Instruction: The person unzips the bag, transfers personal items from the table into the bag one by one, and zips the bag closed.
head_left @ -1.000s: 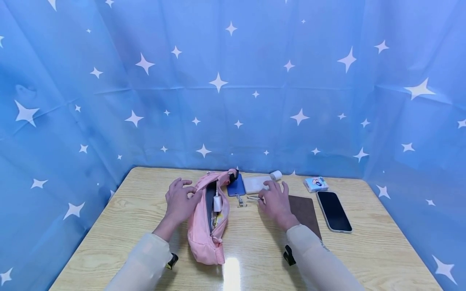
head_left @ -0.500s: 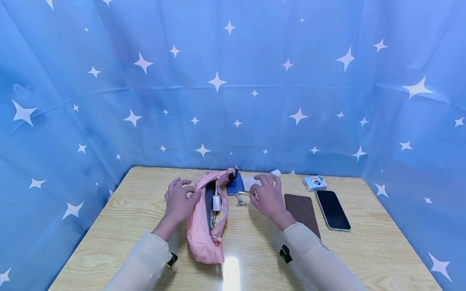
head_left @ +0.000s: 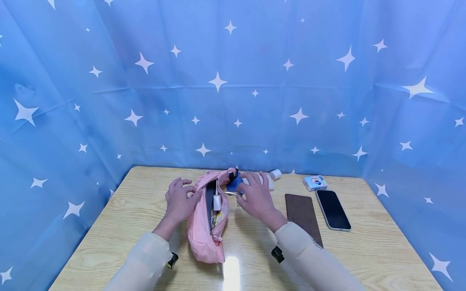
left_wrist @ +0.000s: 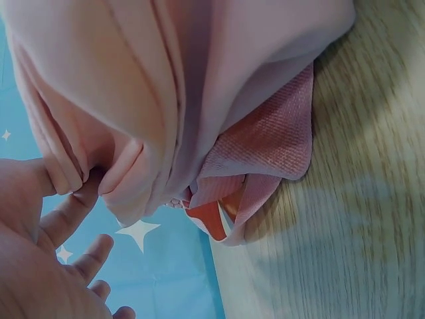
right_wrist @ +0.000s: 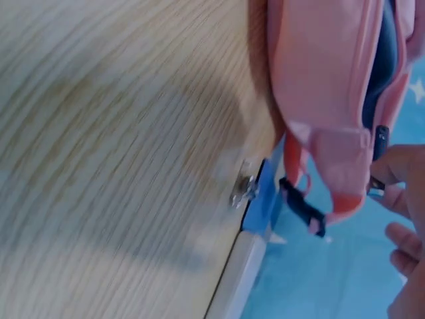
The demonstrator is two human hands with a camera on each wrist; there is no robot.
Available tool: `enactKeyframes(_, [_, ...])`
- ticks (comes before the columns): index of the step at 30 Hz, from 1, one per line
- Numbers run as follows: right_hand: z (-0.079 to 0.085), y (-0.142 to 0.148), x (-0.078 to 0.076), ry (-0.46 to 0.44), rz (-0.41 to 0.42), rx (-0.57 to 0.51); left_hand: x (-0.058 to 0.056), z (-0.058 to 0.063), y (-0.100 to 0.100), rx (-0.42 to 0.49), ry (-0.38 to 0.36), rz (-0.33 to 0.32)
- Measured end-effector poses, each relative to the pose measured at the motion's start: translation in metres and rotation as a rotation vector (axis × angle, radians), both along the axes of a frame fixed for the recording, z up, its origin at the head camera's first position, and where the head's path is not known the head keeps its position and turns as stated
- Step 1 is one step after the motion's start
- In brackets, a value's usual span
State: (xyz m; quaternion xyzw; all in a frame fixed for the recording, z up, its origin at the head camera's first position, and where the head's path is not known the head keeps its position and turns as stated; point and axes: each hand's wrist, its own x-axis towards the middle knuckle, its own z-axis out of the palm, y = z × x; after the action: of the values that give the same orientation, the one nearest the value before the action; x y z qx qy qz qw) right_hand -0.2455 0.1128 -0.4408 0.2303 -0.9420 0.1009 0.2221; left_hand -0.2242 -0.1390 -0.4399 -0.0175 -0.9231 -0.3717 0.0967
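A pink waist bag (head_left: 204, 232) stands unzipped on the table, its grey lining showing. Inside it are a white charger plug (head_left: 217, 203) with a cable and something small and yellow. My left hand (head_left: 182, 202) pinches a fold of the bag's fabric at its left edge; in the left wrist view the thumb and forefinger (left_wrist: 74, 214) grip the cloth and the other fingers are spread. Between thumb and fingers, my right hand (head_left: 256, 196) holds a small slim silver-and-black item (head_left: 233, 193), its tip at the bag's opening. In the right wrist view this item (right_wrist: 380, 145) overlaps the bag's end.
Behind the right hand lie a blue badge holder (head_left: 234, 184) with a clear clip (right_wrist: 244, 186), a flat white slab (head_left: 270, 184) and a white cylinder (head_left: 275, 174). Farther right are a brown flat cover (head_left: 303, 216), a tissue pack (head_left: 315, 183) and a phone (head_left: 333, 210).
My right hand has moved left with the slim item, from beside the white slab to the bag's opening. The left hand has stayed in place on the bag.
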Motion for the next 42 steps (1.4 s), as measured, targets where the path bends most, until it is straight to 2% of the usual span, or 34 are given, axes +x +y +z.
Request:
enactKeyframes(12, [0.007,-0.024,0.004,-0.001,0.064,0.053,-0.001,0.001,0.001,0.002,-0.004,0.005])
enactKeyframes(18, [0.003,-0.033,0.005,-0.009,0.126,0.089,-0.001,0.002,0.001,0.007,-0.009,0.007])
enactKeyframes(25, [-0.005,-0.041,0.008,-0.01,0.146,0.17,0.0,0.002,0.002,0.018,-0.003,0.002])
enactKeyframes(42, [-0.01,-0.055,0.009,-0.061,0.06,0.395,0.001,0.003,0.004,0.023,0.003,-0.003])
